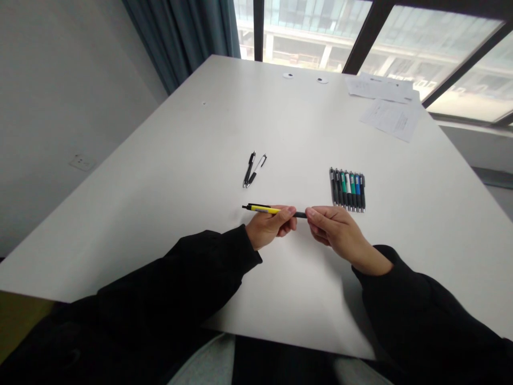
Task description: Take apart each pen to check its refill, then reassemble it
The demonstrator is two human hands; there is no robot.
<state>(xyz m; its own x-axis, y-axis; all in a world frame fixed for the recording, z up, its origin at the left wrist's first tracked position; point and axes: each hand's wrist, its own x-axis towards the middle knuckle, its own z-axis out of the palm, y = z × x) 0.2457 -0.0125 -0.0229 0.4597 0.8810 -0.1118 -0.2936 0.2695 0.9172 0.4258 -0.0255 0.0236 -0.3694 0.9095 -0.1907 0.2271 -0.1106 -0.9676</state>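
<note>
A yellow pen (271, 210) with a black clip and black grip lies level between my hands, above the table. My left hand (273, 223) is closed round its middle, thumb on top. My right hand (334, 227) pinches the black tip end; the very point is hidden by the fingers. Beyond my left hand, a black pen (249, 170) and a white pen with a black grip (257, 170) rest close together. Behind my right hand, a row of several pens (348, 189) in black, green, white and blue lies side by side, tips toward me.
The white table (160, 176) reaches to the window. Paper sheets (390, 118) lie at its far right corner. Two round cable-hole covers (288, 76) are near the far edge. A blue curtain (188, 37) hangs at the back left, by a wall with a socket (82, 162).
</note>
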